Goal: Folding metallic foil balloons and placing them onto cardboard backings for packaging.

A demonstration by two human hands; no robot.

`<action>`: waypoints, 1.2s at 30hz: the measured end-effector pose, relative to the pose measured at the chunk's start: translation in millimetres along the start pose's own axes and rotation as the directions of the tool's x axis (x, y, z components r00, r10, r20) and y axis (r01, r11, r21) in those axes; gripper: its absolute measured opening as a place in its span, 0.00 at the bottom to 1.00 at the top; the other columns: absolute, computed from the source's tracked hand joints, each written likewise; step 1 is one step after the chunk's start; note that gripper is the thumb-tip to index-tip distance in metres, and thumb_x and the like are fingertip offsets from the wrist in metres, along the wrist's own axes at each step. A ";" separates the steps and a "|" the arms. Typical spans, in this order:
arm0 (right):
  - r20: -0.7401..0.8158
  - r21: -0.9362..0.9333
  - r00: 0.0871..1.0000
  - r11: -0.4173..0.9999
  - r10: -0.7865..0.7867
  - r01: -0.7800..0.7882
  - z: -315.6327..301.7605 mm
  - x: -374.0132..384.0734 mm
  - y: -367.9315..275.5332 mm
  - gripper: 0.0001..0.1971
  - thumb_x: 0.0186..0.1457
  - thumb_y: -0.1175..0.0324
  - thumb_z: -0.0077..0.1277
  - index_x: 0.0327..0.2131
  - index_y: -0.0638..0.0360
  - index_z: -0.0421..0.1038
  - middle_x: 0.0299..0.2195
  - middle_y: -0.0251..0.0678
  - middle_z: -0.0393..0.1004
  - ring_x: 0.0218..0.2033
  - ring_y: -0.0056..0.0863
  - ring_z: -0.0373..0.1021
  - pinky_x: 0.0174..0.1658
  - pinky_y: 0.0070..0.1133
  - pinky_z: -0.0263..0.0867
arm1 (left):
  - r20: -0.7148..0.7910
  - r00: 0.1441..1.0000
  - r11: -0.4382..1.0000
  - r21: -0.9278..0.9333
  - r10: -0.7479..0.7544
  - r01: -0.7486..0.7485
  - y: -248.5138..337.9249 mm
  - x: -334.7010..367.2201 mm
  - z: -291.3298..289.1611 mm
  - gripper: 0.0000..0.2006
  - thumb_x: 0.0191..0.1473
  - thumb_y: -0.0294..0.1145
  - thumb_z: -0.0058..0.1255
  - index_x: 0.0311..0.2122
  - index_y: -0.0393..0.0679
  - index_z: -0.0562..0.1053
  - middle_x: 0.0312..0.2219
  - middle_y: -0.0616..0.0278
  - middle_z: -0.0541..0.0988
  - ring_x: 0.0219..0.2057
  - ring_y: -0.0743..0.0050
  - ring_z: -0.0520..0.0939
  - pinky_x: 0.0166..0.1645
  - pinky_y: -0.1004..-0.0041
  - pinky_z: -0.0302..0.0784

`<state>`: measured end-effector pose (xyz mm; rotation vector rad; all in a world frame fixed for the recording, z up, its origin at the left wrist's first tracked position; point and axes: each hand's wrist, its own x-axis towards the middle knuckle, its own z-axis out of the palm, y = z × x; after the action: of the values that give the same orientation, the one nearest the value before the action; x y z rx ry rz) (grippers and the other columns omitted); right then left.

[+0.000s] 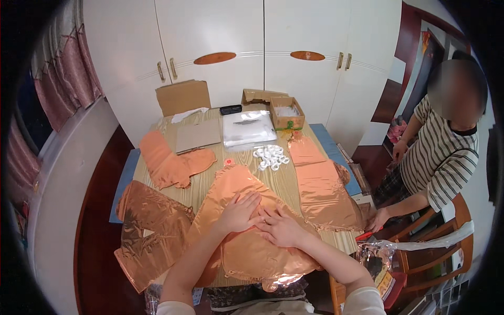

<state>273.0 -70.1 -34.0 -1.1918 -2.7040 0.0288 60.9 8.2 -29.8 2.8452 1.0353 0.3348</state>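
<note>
A large flat sheet-like foil balloon (273,252), shiny copper-orange and seemingly deflated, lies at the table's near edge. Both hands rest flat on its upper middle. My left hand (240,212) has its fingers stretched to the upper right. Close beside it, my right hand (281,227) lies palm down with fingers spread, its fingertips near the left hand. Around them are more flat copper foil balloons: one with an L-like shape (165,157) at the far left, a crinkled one (152,228) at the near left, and a long one (323,191) to the right.
At the table's back are white rings (271,157), a stack of clear plastic bags (247,134), a cardboard box (294,122), a black case (231,109) and a grey board (198,135). At right, a person (441,152) in a striped top reaches toward the table corner beside a wooden chair (462,247).
</note>
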 end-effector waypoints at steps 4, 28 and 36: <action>0.048 0.058 0.999 0.998 0.009 -0.012 -8.0 -20.8 -22.4 0.28 0.62 0.48 0.41 0.61 0.51 0.62 0.64 0.45 0.57 0.66 0.42 0.51 0.66 0.44 0.44 | -0.010 1.000 0.999 0.029 0.022 -0.021 -2.7 -0.8 1.7 0.38 0.58 0.60 0.41 0.65 0.42 0.57 0.64 0.53 0.59 0.67 0.57 0.57 0.67 0.48 0.48; -0.161 0.236 0.718 0.733 0.677 -0.638 -39.3 -105.7 -31.6 0.24 0.41 0.53 0.65 0.38 0.58 0.74 0.40 0.45 0.67 0.46 0.46 0.62 0.48 0.35 0.60 | 0.086 0.996 0.997 0.082 -0.009 0.002 2.8 -2.4 -3.5 0.47 0.48 0.73 0.43 0.66 0.52 0.57 0.67 0.54 0.54 0.69 0.55 0.50 0.69 0.49 0.39; 0.335 0.677 0.751 0.410 0.568 -0.612 -69.2 -113.9 -31.7 0.34 0.47 0.54 0.63 0.53 0.64 0.66 0.39 0.44 0.74 0.38 0.39 0.73 0.39 0.30 0.68 | 0.078 0.997 0.997 0.074 -0.022 0.017 -1.9 -7.4 -4.9 0.47 0.47 0.72 0.45 0.66 0.51 0.57 0.67 0.54 0.55 0.69 0.54 0.51 0.69 0.48 0.41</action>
<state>337.3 -179.0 18.5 -1.7131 -1.7220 1.1876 53.0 5.0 -26.7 2.8839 1.0811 0.1852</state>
